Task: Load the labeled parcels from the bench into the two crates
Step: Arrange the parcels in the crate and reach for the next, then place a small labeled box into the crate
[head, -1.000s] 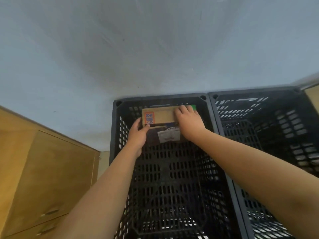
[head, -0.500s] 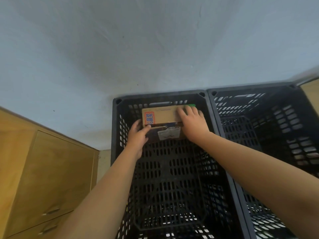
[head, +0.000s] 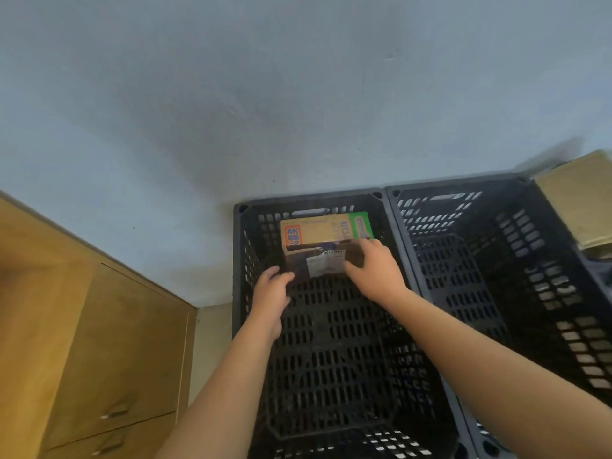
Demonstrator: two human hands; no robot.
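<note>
Grey wall (head: 298, 94) | crate (head: 311, 195): parcel (head: 318, 230) at far end | right fingers (head: 371, 247) grip it | left fingers (head: 281, 277) slack beside

left hand (head: 270, 293) and right hand (head: 374, 271) outstretched

parcel label (head: 326, 266) print unreadable, right crate (head: 463, 187) cropped at edge

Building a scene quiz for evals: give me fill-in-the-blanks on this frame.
The parcel sits in the crate on the ___.
The right hand holds the ___.
The cabinet beside that crate is made of ___.
Missing: left; parcel; wood.
</note>
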